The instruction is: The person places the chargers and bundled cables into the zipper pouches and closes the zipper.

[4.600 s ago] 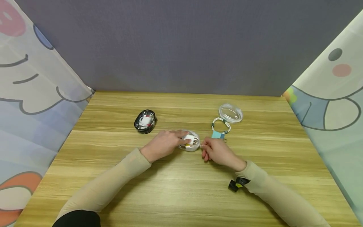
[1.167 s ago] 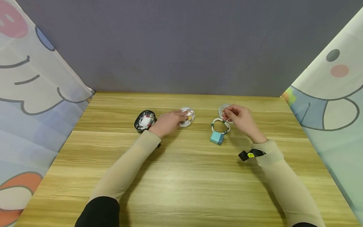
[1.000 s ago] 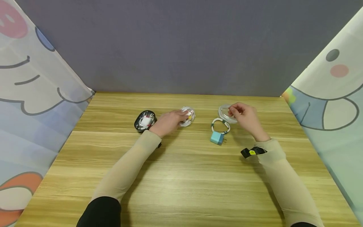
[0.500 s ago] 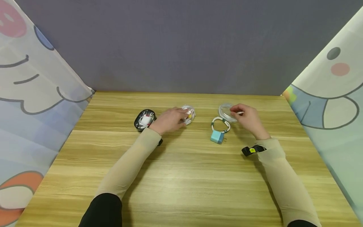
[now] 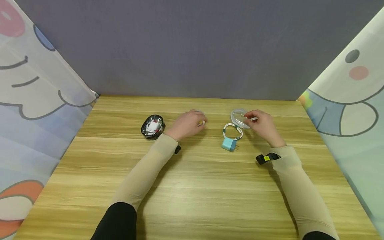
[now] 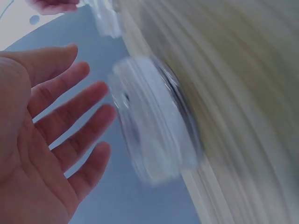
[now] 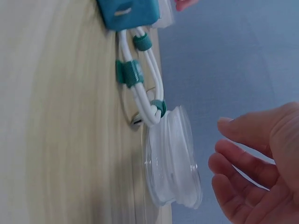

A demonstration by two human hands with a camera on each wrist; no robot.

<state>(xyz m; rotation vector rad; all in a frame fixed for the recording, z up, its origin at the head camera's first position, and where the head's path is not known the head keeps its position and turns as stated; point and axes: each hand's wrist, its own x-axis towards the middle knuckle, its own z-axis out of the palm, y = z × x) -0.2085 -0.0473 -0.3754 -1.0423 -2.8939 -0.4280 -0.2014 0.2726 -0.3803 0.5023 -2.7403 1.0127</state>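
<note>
My left hand (image 5: pixel 187 125) is above a clear round case holding a white plug and cable, mostly covered by the hand in the head view. In the left wrist view its fingers are spread and apart from the clear case (image 6: pixel 149 119), which is blurred. Beside an oval clear case (image 5: pixel 238 121) at the back right is my right hand (image 5: pixel 262 126). The right wrist view shows its fingers loosely bent, with a gap between them and that clear case (image 7: pixel 173 161). A white looped cable (image 5: pixel 225 128) with green straps lies against this case, a teal charger plug (image 5: pixel 229 144) in front of it.
A black-rimmed clear case (image 5: pixel 153 127) with a white charger inside sits left of my left hand. The wooden table (image 5: pixel 192 193) meets a grey panel (image 5: pixel 192 50) at its back edge. Cartoon-printed cloths (image 5: pixel 36 100) flank both sides.
The filled clear case has gone from mid-table to farther back. My right hand has moved from beside it to the right-hand case. Most recently my left hand shifted right over its case, fingers coming off it.
</note>
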